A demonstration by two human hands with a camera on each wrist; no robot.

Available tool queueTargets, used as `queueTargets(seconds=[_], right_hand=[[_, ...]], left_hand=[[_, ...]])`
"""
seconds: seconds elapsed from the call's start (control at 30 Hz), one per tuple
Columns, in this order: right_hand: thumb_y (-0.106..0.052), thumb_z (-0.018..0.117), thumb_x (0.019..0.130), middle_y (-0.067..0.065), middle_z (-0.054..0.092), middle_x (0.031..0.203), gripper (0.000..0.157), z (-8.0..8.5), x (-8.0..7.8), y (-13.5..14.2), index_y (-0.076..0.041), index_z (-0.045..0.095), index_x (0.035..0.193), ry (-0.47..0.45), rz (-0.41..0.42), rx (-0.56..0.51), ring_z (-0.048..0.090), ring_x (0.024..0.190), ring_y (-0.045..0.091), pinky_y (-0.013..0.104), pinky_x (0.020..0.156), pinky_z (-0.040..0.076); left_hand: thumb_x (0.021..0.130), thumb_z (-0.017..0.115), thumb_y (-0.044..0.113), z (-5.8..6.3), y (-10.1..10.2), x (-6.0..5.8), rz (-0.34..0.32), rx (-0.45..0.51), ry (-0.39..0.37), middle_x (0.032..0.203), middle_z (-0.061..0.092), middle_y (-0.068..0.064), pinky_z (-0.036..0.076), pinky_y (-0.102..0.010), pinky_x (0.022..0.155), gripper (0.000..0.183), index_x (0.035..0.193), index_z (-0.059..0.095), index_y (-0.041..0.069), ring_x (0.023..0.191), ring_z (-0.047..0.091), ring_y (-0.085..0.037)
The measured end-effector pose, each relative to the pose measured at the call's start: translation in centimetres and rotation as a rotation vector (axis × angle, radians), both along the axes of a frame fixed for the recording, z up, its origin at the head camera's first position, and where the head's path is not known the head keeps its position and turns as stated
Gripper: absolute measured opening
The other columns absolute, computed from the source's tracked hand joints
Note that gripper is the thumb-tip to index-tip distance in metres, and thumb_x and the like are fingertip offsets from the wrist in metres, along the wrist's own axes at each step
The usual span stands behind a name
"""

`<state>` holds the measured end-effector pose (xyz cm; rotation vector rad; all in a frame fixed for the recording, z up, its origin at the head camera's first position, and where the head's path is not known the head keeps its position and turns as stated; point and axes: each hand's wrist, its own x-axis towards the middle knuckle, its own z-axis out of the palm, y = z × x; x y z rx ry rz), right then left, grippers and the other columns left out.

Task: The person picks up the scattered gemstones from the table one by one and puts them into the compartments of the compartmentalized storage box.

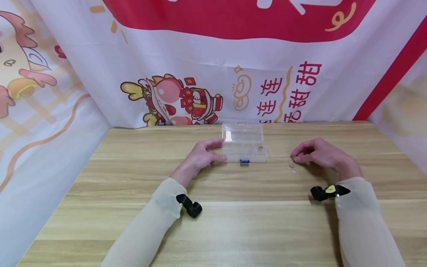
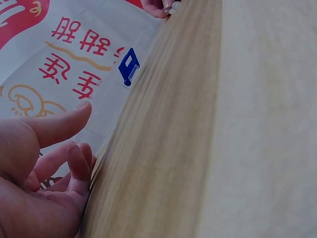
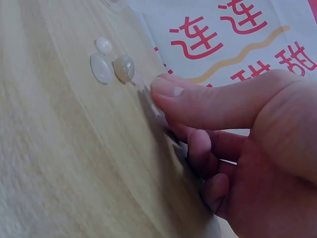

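The greyish domed stone (image 3: 124,68) lies on the surface (image 1: 250,230), just beside the thumb tip of the right hand (image 1: 321,152), and its smooth, rounded top could well shoot out sideways if a fingertip catches its edge. A clumsy sweep might also scatter the white oval stone (image 3: 102,69) and the smallest white stone (image 3: 103,45), since all three sit very close together with nothing to fence them in. A dropped stone would be hard to spot, I judge, because pale pieces blend into the pale wood grain.

All three look glossy and slightly translucent: the greyish one is the fullest, the oval one flatter and milky, the smallest nearly white. The right hand's thumb and index finger are close together in a narrow bend; whether a stone is between them I cannot tell.

To the left, apart from the stones, lies a clear plastic case (image 1: 245,157), its lid (image 1: 247,132) raised at the back, a blue latch (image 1: 244,161) at the front. The left hand (image 1: 201,154) is spread wide at the case's left end, apparently touching it; uneven pressure there could make the light case slide or tip.
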<state>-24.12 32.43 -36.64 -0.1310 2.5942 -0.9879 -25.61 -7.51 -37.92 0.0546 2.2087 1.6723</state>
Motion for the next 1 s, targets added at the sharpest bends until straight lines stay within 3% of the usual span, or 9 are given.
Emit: queueTargets(seconds=[0.2,0.43,0.67,0.87,1.0], right_hand=[[-0.026,0.07,0.103,0.009,0.068,0.113,0.029,0.5,-0.2,-0.5,-0.009,0.073,0.127,0.05,-0.026,0.02,0.054,0.101,0.026,0.031,0.08,0.049],[-0.02,0.067,0.104,0.012,0.069,0.108,0.031,1.0,-0.3,-0.9,-0.002,0.068,0.129,0.052,-0.102,-0.034,0.058,0.096,0.027,0.032,0.077,0.052],[-0.041,0.069,0.102,0.014,0.066,0.133,0.043,1.3,-0.1,-2.2,-0.014,0.067,0.136,0.084,-0.172,-0.034,0.054,0.114,0.03,0.036,0.089,0.046],[-0.041,0.068,0.103,0.014,0.066,0.141,0.045,1.6,-0.1,-3.3,-0.015,0.067,0.139,0.095,-0.201,-0.081,0.055,0.127,0.03,0.043,0.102,0.043],[-0.038,0.069,0.103,0.014,0.069,0.138,0.043,1.9,-0.2,-4.2,-0.013,0.069,0.138,0.14,-0.212,-0.085,0.059,0.121,0.028,0.037,0.094,0.048]], left_hand=[[0.086,0.086,0.01,0.1,-0.1,0.0,-0.001,-0.001,0.001,0.155,0.06,0.0,0.053,-0.026,0.082,0.072,0.151,0.059,0.028,0.112,0.067,-0.022],[0.087,0.086,0.01,0.2,-0.1,0.1,0.0,0.009,-0.001,0.154,0.06,-0.002,0.053,-0.025,0.08,0.07,0.15,0.06,0.027,0.111,0.067,-0.022],[0.087,0.086,0.01,0.2,-0.2,0.1,0.011,0.013,0.001,0.154,0.06,-0.002,0.053,-0.025,0.079,0.07,0.15,0.06,0.026,0.109,0.066,-0.021],[0.087,0.086,0.01,0.2,-0.1,0.1,0.001,0.013,-0.003,0.155,0.059,-0.002,0.053,-0.025,0.08,0.07,0.15,0.06,0.026,0.111,0.065,-0.021],[0.088,0.086,0.011,0.1,-0.1,0.1,0.0,0.015,-0.005,0.155,0.059,-0.002,0.052,-0.025,0.081,0.069,0.15,0.06,0.026,0.112,0.065,-0.022]])
